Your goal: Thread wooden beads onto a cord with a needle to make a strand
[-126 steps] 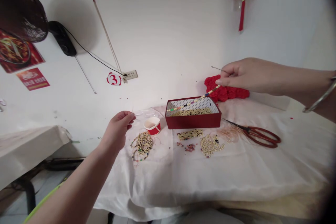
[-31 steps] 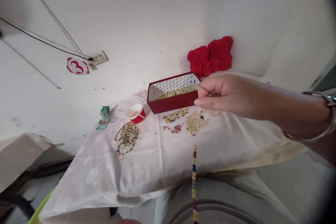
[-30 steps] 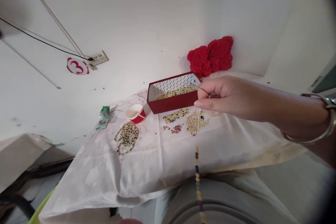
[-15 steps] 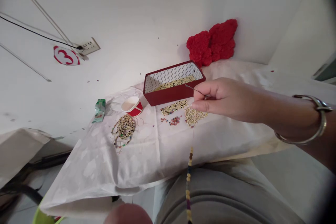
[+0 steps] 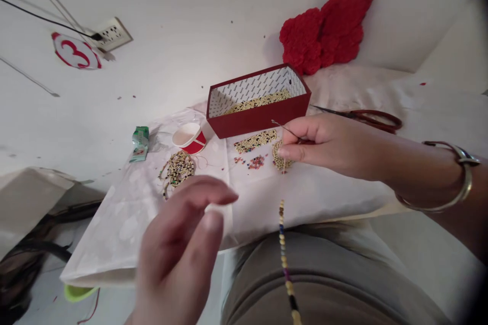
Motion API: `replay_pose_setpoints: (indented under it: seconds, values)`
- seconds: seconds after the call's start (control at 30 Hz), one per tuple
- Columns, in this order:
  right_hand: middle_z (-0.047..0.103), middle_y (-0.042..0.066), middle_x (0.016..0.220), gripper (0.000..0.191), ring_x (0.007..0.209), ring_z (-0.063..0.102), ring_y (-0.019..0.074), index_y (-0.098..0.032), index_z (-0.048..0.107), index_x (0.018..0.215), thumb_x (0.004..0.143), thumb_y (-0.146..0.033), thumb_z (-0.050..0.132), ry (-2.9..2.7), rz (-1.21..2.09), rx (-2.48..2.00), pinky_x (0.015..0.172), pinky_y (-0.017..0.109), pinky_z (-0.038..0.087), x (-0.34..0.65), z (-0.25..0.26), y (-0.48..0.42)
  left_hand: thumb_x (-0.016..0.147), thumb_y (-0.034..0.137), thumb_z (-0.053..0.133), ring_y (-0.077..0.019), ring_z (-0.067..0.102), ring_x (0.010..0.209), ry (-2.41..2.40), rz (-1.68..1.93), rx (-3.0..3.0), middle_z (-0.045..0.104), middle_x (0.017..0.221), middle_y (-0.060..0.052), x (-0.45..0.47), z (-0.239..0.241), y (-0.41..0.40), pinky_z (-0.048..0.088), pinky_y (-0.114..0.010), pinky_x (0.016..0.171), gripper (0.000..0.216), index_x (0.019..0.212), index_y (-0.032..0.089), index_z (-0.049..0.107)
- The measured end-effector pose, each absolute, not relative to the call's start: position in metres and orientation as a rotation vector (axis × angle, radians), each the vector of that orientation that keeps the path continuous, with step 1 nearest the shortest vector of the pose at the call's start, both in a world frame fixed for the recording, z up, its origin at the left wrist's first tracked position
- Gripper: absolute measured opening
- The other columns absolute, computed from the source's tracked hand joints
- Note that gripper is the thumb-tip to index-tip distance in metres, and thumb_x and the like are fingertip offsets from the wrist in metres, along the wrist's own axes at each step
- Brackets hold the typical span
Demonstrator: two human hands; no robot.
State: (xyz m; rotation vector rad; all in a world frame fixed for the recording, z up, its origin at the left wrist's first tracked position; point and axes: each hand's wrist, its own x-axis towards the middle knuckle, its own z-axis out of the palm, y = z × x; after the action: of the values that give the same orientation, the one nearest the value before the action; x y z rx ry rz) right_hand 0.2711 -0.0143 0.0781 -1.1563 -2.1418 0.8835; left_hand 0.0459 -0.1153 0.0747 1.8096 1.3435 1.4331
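Observation:
Between the thumb and fingers of my right hand (image 5: 320, 144) is a thin wire beading needle (image 5: 284, 127), its hooked tip pointing left. A string of beads (image 5: 282, 249) in cream, brown, blue, purple and black hangs below that hand, over my grey-clad lap. My left hand (image 5: 183, 244) is raised left of the string, slightly blurred, thumb and fingers apart with nothing between them. Just behind my right hand lies a patch of cream beads (image 5: 280, 160), partly hidden. Left of it are a strip of cream and black beads (image 5: 255, 142) and a small pile of orange beads (image 5: 256, 162).
A dark red box (image 5: 263, 117) holding beads stands behind the piles. Scissors (image 5: 375, 119) lie behind my right hand. Leftward are a paper cup (image 5: 189, 138), a heap of strung beads (image 5: 177, 167) and a green packet (image 5: 140, 143). Red fluffy fabric (image 5: 324, 33) rests against the wall.
My left hand has come up from the bottom edge into view, with its fingers apart. The view has shifted, and the scissors now show. My right hand still holds the needle.

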Motion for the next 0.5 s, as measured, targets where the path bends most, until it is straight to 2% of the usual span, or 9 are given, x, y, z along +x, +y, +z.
replay_pose_setpoints:
  seconds: [0.1, 0.23, 0.4, 0.5]
  values:
    - [0.041, -0.005, 0.055, 0.031, 0.051, 0.037, 0.0099, -0.021, 0.048, 0.063, 0.085, -0.041, 0.055, -2.175, 0.901, -1.056, 0.045, 0.025, 0.028, 0.262, 0.072, -0.019, 0.091, 0.027, 0.058, -0.0170, 0.060, 0.092, 1.432, 1.142, 1.770, 0.069, 0.097, -0.001, 0.050, 0.066, -0.100, 0.045, -0.027, 0.082, 0.015, 0.097, 0.028, 0.071]
    - [0.046, -0.004, 0.058, 0.026, 0.057, 0.042, 0.0115, -0.021, 0.051, 0.064, 0.086, -0.036, 0.054, -2.178, 0.985, -0.977, 0.050, 0.026, 0.031, 0.251, 0.066, -0.026, 0.090, 0.030, 0.059, -0.0165, 0.061, 0.091, 1.351, 0.966, 1.794, 0.070, 0.098, -0.003, 0.061, 0.055, -0.084, 0.044, -0.028, 0.081, 0.015, 0.097, 0.021, 0.068]
    - [0.044, -0.005, 0.060, 0.027, 0.058, 0.040, 0.0115, -0.021, 0.050, 0.064, 0.086, -0.036, 0.056, -2.079, 1.138, -1.022, 0.050, 0.026, 0.031, 0.241, 0.056, -0.029, 0.082, 0.025, 0.067, -0.0147, 0.057, 0.075, 1.376, 0.982, 1.770, 0.066, 0.079, -0.001, 0.070, 0.051, -0.079, 0.043, -0.027, 0.069, 0.007, 0.082, 0.019, 0.065]
    - [0.043, -0.005, 0.059, 0.025, 0.057, 0.038, 0.0110, -0.021, 0.050, 0.065, 0.085, -0.034, 0.057, -2.044, 1.160, -1.017, 0.049, 0.025, 0.030, 0.238, 0.050, -0.027, 0.083, 0.027, 0.066, -0.0131, 0.052, 0.068, 1.366, 1.002, 1.642, 0.060, 0.070, 0.001, 0.073, 0.045, -0.076, 0.041, -0.026, 0.064, 0.014, 0.074, 0.018, 0.062]
